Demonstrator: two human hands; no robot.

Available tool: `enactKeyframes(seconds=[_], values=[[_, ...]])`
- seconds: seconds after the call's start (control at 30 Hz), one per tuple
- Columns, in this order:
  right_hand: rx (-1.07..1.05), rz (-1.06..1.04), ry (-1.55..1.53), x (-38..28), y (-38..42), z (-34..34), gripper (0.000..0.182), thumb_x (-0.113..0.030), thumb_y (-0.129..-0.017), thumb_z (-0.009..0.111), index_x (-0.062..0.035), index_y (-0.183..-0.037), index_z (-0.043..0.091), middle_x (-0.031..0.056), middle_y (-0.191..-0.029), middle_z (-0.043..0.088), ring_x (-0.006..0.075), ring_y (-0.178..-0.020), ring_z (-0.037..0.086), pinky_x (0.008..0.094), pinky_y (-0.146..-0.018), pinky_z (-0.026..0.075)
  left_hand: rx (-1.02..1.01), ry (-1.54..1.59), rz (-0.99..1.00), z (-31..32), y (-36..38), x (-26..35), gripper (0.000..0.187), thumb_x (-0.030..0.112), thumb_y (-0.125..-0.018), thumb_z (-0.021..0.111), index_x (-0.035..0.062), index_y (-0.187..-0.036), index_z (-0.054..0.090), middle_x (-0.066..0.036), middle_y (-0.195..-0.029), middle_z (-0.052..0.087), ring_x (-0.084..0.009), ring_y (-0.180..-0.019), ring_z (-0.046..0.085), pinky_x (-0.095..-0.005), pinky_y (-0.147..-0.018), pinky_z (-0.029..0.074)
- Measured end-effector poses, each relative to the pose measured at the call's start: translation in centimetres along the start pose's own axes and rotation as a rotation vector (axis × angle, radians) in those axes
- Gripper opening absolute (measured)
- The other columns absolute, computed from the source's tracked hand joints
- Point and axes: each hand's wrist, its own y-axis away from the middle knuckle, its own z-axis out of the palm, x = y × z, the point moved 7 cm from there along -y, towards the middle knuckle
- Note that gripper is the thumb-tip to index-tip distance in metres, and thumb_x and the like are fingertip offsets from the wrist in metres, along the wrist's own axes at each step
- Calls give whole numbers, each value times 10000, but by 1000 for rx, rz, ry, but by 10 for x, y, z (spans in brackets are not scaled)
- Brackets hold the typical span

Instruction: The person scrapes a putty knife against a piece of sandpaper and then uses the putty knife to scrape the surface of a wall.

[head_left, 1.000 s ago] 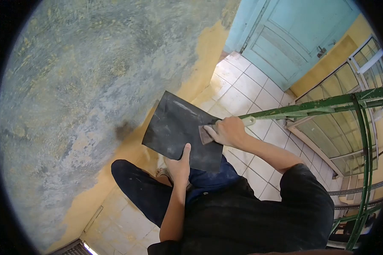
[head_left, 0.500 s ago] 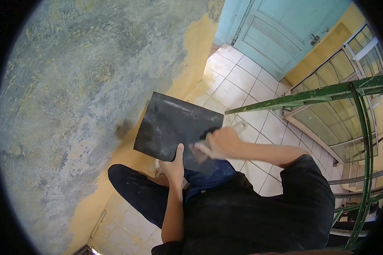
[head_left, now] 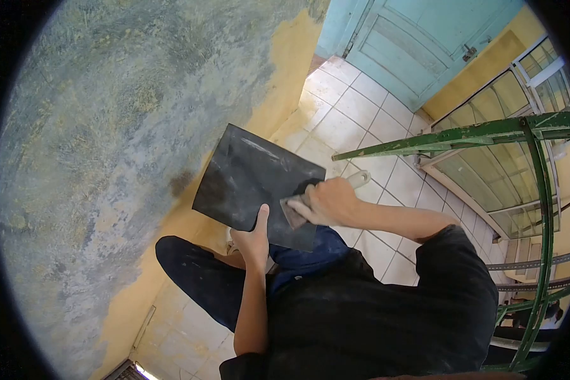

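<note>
A flat, dark, roughly square board point(head_left: 247, 174) with pale smears and a dark patch lies tilted above my lap. My left hand point(head_left: 252, 244) grips its near edge, thumb on top and the other fingers hidden beneath. In my right hand point(head_left: 334, 201) is a putty knife point(head_left: 292, 214), fingers wrapped round its pale handle, whose holed end sticks out past the fist. Its blade rests over the right part of the board. A small dark lump point(head_left: 309, 185) shows on the board beside my right knuckles.
To the left rises a wall point(head_left: 120, 120) with patchy grey-blue coating over yellow. A green metal frame point(head_left: 449, 139) reaches in from the right above the white tiled floor point(head_left: 345, 120). Behind are a light-blue door point(head_left: 411, 50) and a glass-paned cabinet point(head_left: 487, 152).
The board and both hands have shifted slightly up and left in view. The putty knife, blurred before, now shows more clearly over the board.
</note>
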Motion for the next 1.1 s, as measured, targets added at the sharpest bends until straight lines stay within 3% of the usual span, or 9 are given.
enactKeyframes(seconds=[0.1, 0.23, 0.37, 0.5, 0.57, 0.63, 0.77, 0.93, 1.1], values=[[-39, 40, -21, 9, -8, 5, 668, -600, -956, 503, -57, -613, 686, 186, -522, 606, 333, -455, 633, 435, -440, 481, 43, 61, 87, 1, 0, 2, 359, 148, -877, 789, -110, -1097, 670, -177, -1096, 723, -280, -981, 686, -381, -904, 509], [73, 138, 19, 18, -28, -4, 733, -606, -964, 486, -32, -556, 689, 188, -530, 623, 327, -488, 661, 431, -448, 492, 30, 53, -17, 0, -2, -10, 354, 149, -875, 791, -101, -1098, 677, -172, -1090, 727, -276, -981, 688, -380, -907, 509], [41, -51, 2, -14, -4, 0, 698, -602, -960, 496, -49, -601, 725, 173, -508, 605, 322, -470, 644, 420, -431, 470, 46, 72, 1, -2, -2, -9, 346, 164, -872, 797, -98, -1070, 688, -167, -1062, 736, -268, -961, 696, -369, -888, 514], [73, 156, -3, 21, -44, -6, 691, -611, -943, 515, -39, -621, 732, 187, -519, 609, 347, -496, 653, 434, -477, 507, 28, 49, -33, 0, -1, -16, 347, 168, -876, 794, -99, -1069, 687, -164, -1059, 739, -261, -949, 699, -363, -877, 517], [59, 127, -22, 5, -28, -11, 693, -604, -946, 515, -31, -621, 729, 188, -518, 608, 353, -500, 651, 429, -486, 509, 17, 43, 2, -1, -3, -12, 349, 170, -877, 793, -100, -1071, 686, -162, -1059, 738, -258, -945, 697, -365, -879, 517], [53, -89, 19, -20, -10, -10, 673, -581, -957, 510, -48, -611, 730, 182, -516, 607, 341, -489, 647, 419, -456, 485, 1, 37, 27, -1, -3, -8, 352, 172, -877, 793, -100, -1072, 684, -160, -1059, 737, -255, -940, 696, -367, -880, 517], [35, 129, 71, 33, -50, 2, 670, -587, -964, 492, -58, -636, 742, 184, -536, 623, 332, -487, 652, 420, -455, 493, 9, 59, 22, 1, -4, -15, 381, 183, -869, 802, -94, -1094, 668, -168, -1086, 721, -267, -974, 682, -375, -905, 507], [-19, -53, 30, -8, -11, -5, 667, -619, -944, 509, -56, -646, 707, 188, -522, 604, 325, -440, 617, 432, -415, 450, -17, 25, -6, -1, -5, -10, 442, 197, -855, 816, -95, -1136, 642, -190, -1134, 694, -283, -1023, 665, -377, -928, 497], [-43, 114, 27, 20, -41, 3, 676, -626, -943, 500, -61, -633, 705, 183, -543, 623, 333, -474, 639, 436, -433, 471, 18, 70, 24, 1, -4, -13, 398, 182, -863, 807, -93, -1107, 655, -178, -1116, 707, -279, -1011, 671, -378, -921, 501]])
